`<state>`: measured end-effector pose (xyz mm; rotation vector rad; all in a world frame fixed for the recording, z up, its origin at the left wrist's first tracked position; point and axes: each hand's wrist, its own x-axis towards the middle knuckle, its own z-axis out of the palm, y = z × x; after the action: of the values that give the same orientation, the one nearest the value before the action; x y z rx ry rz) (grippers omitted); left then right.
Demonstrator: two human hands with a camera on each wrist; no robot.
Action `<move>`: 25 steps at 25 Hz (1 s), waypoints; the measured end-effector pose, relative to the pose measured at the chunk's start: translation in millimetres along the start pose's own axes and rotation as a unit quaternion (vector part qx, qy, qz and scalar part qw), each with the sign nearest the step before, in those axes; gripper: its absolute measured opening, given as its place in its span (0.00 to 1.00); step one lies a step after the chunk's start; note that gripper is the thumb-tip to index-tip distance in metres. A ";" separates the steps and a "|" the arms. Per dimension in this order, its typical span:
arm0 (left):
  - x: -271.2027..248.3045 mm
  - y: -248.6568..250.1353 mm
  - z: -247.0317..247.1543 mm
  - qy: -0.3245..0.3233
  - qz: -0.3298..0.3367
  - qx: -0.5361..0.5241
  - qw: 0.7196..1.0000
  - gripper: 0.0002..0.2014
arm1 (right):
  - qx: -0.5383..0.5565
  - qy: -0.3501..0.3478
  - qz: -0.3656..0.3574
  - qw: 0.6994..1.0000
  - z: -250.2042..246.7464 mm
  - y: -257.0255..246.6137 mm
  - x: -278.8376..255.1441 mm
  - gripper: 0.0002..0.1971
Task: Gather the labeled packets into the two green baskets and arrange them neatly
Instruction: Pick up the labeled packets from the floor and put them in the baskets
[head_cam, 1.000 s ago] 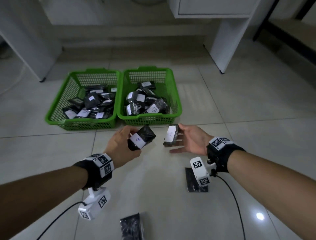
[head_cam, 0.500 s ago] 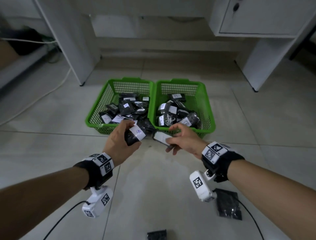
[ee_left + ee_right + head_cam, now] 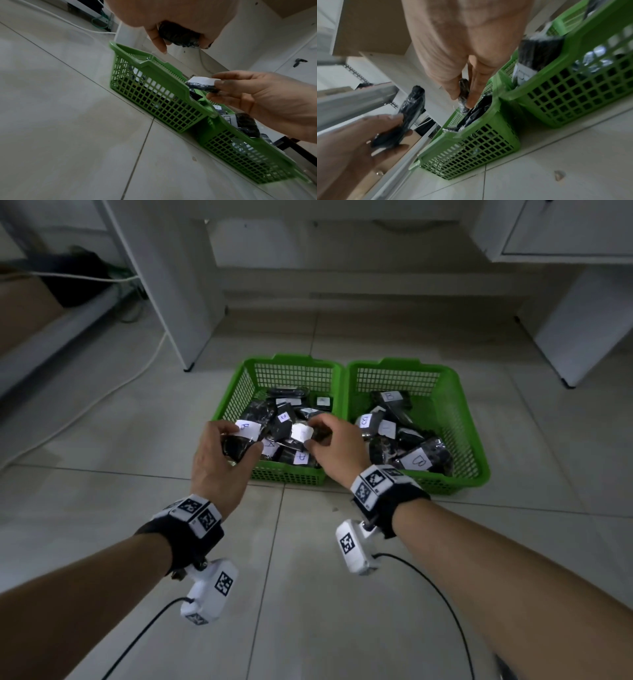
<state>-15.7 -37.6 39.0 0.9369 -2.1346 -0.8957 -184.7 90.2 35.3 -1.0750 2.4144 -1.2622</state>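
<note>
Two green baskets stand side by side on a pale tiled floor (image 3: 308, 594), their long walls touching. The left basket (image 3: 236, 392) and the right basket (image 3: 459, 405) both hold loose heaps of black packets (image 3: 424, 455) with white handwritten labels.

Change from the earlier frames: a second ago both hands hung over bare floor in front of the baskets; now both are above the near part of the left basket. The baskets also sit nearer and larger in the head view, and the stray packets then seen on the floor behind the hands are out of view.

The left hand (image 3: 219, 460) has its grip curled round a black packet with a white label (image 3: 239, 440), thumb on the side toward the right basket. The right hand (image 3: 337, 446) pinches a second labelled packet (image 3: 303, 433) between thumb and fingertips, just above the heap in the left basket.

Behind the baskets stand white cabinet panels (image 3: 171, 285) and a low white plinth. To the left of the left basket a white cable (image 3: 113, 392) trails across the floor.
</note>
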 end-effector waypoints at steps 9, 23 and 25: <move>7.8 25.1 36.5 -0.055 0.103 0.014 0.993 0.19 | -0.244 0.053 -0.143 0.958 -33.0 32.0 -47.1 0.13; -39.3 147.1 211.2 -0.249 0.265 0.056 0.930 0.16 | -0.304 -0.138 0.398 0.855 -151.3 135.3 -270.5 0.40; -35.7 143.5 220.1 -0.235 0.273 0.113 0.926 0.12 | -0.268 -0.127 0.379 0.877 -149.6 134.6 -274.2 0.33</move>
<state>-214.4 136.5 15.7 0.1831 -2.7527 -0.6328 -130.9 422.0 -16.4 -0.2499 2.5938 -0.1878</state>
